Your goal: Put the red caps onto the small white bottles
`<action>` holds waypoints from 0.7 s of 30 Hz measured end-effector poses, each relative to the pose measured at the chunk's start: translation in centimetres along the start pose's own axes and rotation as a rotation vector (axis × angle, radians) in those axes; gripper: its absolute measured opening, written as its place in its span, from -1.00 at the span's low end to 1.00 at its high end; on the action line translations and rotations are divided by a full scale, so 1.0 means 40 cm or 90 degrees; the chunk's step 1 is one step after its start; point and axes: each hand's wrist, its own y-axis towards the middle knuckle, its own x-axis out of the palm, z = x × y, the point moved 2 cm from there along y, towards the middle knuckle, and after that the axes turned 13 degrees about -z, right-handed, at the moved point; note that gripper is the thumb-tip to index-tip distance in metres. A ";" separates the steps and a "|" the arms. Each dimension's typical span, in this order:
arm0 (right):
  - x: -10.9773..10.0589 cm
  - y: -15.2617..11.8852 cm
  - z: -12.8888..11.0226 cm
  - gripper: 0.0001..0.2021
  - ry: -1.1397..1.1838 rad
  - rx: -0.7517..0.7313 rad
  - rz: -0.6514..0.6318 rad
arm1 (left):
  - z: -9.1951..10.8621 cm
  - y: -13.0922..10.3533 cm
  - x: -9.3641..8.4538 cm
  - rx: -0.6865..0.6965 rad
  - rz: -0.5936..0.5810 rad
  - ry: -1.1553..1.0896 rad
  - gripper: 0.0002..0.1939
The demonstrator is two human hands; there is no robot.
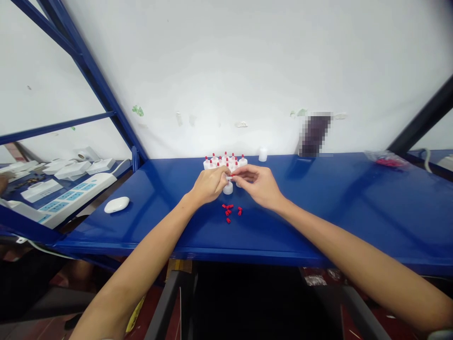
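My left hand point(211, 183) is closed, its thumb and finger pinching a small white nozzle point(229, 177). From the other side, my right hand point(261, 186) pinches a small red cap point(232, 175) at the nozzle's end; its other fingers curl loosely. Just below the fingertips stands a white bottle point(228, 189), its upper part partly covered by my hands. Behind it is a cluster of white bottles with red tips point(225, 159), some hidden by my hands. Several loose red caps point(228, 212) lie on the blue table in front.
A white bottle without a red tip point(263, 154) stands by the wall. A white oval case point(117, 205) lies left on the blue table point(318, 212). A dark phone-like object point(314, 136) leans on the wall, beyond which a clear bag point(387, 160) holds red pieces. Power strips point(76, 198) are left.
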 end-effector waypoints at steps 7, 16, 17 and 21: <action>-0.001 0.000 0.001 -0.78 0.090 -0.011 -0.012 | -0.001 0.002 0.001 -0.007 0.021 -0.022 -0.57; 0.008 -0.012 -0.013 -0.92 -0.234 -0.147 0.005 | 0.017 -0.003 -0.012 -0.037 0.012 -0.121 -0.55; 0.009 -0.013 -0.014 -0.92 -0.247 -0.150 0.005 | 0.017 -0.002 -0.012 -0.046 0.017 -0.131 -0.55; 0.015 -0.019 -0.013 -0.91 -0.279 -0.125 -0.027 | 0.015 0.000 -0.011 -0.052 0.039 -0.167 -0.56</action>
